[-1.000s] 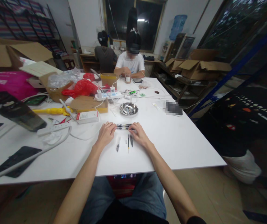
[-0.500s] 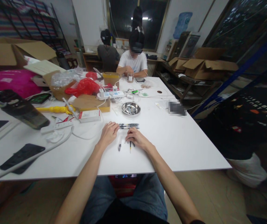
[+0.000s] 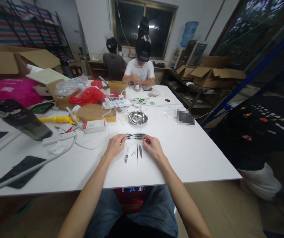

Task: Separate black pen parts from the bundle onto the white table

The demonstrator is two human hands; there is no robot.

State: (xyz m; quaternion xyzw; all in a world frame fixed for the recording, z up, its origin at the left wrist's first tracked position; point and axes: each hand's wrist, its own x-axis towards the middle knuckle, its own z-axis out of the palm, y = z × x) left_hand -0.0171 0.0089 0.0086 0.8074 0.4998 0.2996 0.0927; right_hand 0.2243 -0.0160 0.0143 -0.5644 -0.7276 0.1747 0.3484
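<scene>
A short row of dark pens (image 3: 135, 135) lies crosswise on the white table (image 3: 193, 152) in front of me. My left hand (image 3: 115, 145) rests palm down with its fingertips against the row's left end. My right hand (image 3: 153, 147) rests the same way at the right end. Neither hand lifts anything. Between my hands lie loose pen parts: a dark barrel piece (image 3: 126, 154), a thin refill (image 3: 137, 153), a grey piece (image 3: 140, 151) and a tiny spring (image 3: 132, 153).
A steel bowl (image 3: 137, 117) sits just beyond the pens. Power strips (image 3: 113, 103), cables, a red bag (image 3: 88, 95), cardboard boxes and phones (image 3: 20, 168) crowd the left side. A person in white (image 3: 139, 70) sits at the far end. Another person in black (image 3: 261, 129) is at the right.
My right hand has moved from the loose parts back up to the right end of the pen row. My left hand has stayed at the left end.
</scene>
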